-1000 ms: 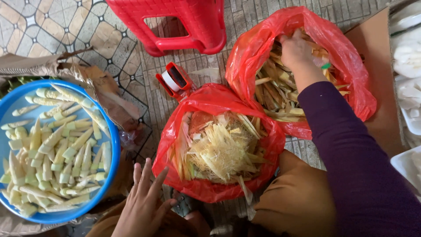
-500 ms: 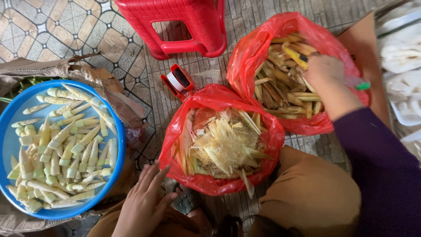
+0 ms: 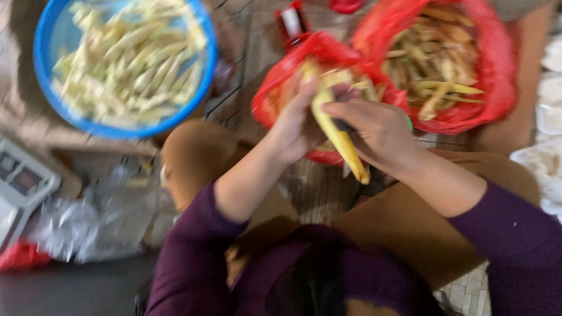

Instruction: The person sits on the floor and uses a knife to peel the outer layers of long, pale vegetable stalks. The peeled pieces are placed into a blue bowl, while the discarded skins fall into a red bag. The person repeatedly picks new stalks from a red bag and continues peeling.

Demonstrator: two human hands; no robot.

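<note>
1. A long yellow stalk, tapering and blurred, is held over the near red bag, between the person's knees.
2. The left hand has its fingers closed around the stalk's upper part; the right hand grips its middle.
3. The near red bag's contents are mostly hidden.
4. The far red bag holds yellow-brown stalks.
5. The blue basin holds pale peeled pieces.
6. A grey scale sits left.

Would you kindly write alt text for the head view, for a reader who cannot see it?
Both hands, left hand and right hand, grip one long yellow shoot above the person's lap. Beyond lie two red bags of similar pieces, and at upper left a blue bowl of pale pieces. The picture is motion-blurred.
</note>
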